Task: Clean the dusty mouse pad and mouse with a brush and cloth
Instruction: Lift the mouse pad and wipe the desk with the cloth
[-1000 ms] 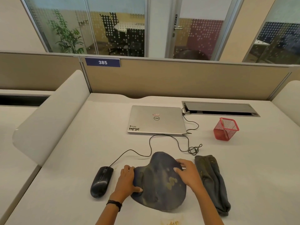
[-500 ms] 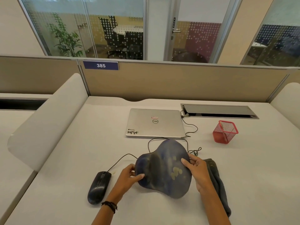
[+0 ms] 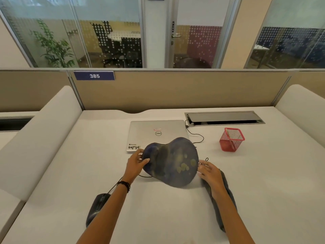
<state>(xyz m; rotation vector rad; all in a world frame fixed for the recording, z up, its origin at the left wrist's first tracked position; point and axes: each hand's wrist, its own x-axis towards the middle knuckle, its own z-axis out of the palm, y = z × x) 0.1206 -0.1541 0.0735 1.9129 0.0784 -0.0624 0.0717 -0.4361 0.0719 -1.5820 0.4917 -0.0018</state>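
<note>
Left grip [image 3: 136, 163] pinches mouse pad [image 3: 172, 162] tilted above counter [image 3: 175, 217]; right grip [image 3: 209, 171] at opposite edge (hold unclear), cloth [image 3: 218, 217] just beneath it.

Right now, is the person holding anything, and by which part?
The mouse pad, raised off the desk: the left hand grips its left edge, the right hand holds its right edge.

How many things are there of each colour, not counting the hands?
Silver: 1, closed silver laptop
Red: 1, red mesh pen cup
Black: 1, black wired mouse
Blue: 1, dusty dark blue mouse pad
Grey: 1, bunched grey cloth
Total: 5
</note>
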